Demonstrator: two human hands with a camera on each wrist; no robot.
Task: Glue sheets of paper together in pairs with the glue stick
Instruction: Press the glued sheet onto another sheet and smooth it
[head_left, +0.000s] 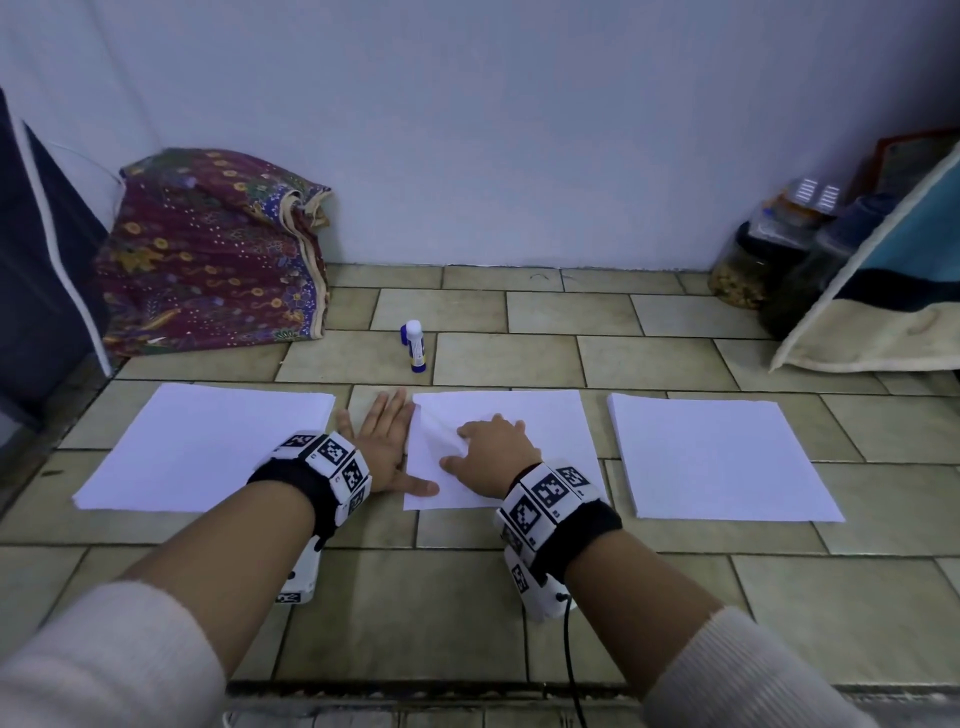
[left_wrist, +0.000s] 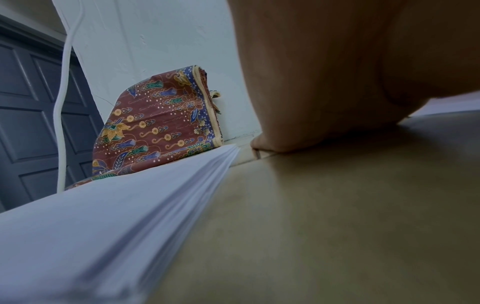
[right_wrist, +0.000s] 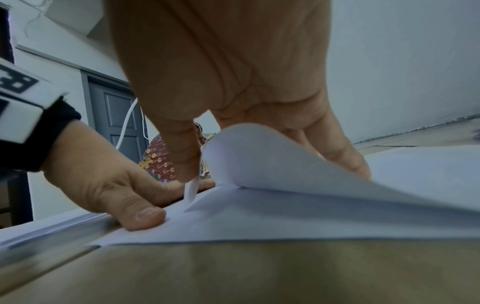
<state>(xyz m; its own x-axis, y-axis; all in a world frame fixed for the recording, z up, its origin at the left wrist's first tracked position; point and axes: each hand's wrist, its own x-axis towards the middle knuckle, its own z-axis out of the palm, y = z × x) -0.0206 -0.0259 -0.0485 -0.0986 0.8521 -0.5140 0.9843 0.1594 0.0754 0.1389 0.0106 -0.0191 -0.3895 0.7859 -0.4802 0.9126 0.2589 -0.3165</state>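
Two white sheets (head_left: 550, 436) lie one on the other on the tiled floor. My right hand (head_left: 493, 446) is on them with curled fingers. In the right wrist view this right hand (right_wrist: 233, 82) pinches the top sheet (right_wrist: 272, 164) at its left edge, and the sheet curls upward. My left hand (head_left: 384, 439) lies flat on the floor just left of the sheets, and its thumb (right_wrist: 141, 218) presses the lower sheet's near left corner. A glue stick (head_left: 414, 347) stands upright beyond the sheets, a blue cap (head_left: 404, 334) beside it. Neither hand touches it.
A paper stack (head_left: 208, 452) lies to the left and another paper stack (head_left: 717, 457) to the right. A patterned folded cloth (head_left: 208, 249) leans on the wall at the back left. Jars (head_left: 748, 265) and a blanket (head_left: 883, 291) sit at the back right.
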